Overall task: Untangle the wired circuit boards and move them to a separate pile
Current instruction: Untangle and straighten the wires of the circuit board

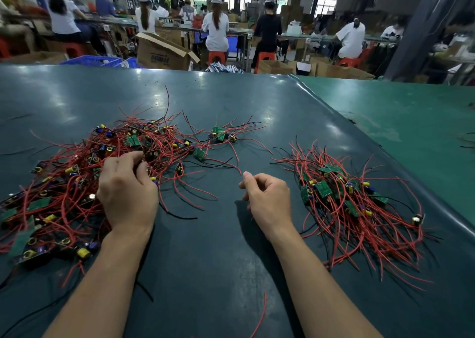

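On the dark green counter (231,101), the left hand (127,188) pinches into the tangled pile (84,173) at left; the right hand (267,199), loosely curled, holds nothing visible. The sorted pile (354,204) lies right. Boards look light, wires springy and snag-prone, so gripping a board's edge seems best.

A: Where's the left hand (127,188)?

B: Curled into the big tangled heap of red-wired green circuit boards (66,183), seemingly pinching something there.

A: The right hand (267,199)?

B: Fingers loosely curled above the dark green table mat (218,260), between that heap and the smaller sorted pile of red-wired boards (359,201).
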Demonstrator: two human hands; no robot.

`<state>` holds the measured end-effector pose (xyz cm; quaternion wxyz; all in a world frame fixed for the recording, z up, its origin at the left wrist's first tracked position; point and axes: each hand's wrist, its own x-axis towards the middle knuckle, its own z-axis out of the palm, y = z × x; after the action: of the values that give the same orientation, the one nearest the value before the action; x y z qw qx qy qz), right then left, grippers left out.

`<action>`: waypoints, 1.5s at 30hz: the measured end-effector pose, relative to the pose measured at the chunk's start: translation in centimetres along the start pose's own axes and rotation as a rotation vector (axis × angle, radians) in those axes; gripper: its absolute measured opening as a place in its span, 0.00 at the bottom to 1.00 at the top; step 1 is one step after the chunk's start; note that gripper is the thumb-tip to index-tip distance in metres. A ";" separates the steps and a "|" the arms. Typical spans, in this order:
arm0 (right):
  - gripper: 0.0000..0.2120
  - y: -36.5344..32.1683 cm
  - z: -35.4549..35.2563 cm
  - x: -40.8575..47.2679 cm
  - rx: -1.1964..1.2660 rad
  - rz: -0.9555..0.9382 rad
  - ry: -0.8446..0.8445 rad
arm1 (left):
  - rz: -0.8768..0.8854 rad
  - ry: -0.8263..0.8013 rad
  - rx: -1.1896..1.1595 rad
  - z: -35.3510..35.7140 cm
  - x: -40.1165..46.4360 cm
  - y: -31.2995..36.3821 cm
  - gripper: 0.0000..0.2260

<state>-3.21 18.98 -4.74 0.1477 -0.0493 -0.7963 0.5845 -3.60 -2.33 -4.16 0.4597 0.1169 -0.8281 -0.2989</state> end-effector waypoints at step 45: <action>0.05 -0.8 -1.3 0.2 0.889 0.277 -0.357 | -0.407 -0.671 -1.132 2.7 -4.6 6.0 0.07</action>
<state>-2.93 19.97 -3.59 -0.0631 0.0139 -0.4690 0.8808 -2.86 5.60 -4.82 0.1033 -0.0870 -0.6036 -0.7857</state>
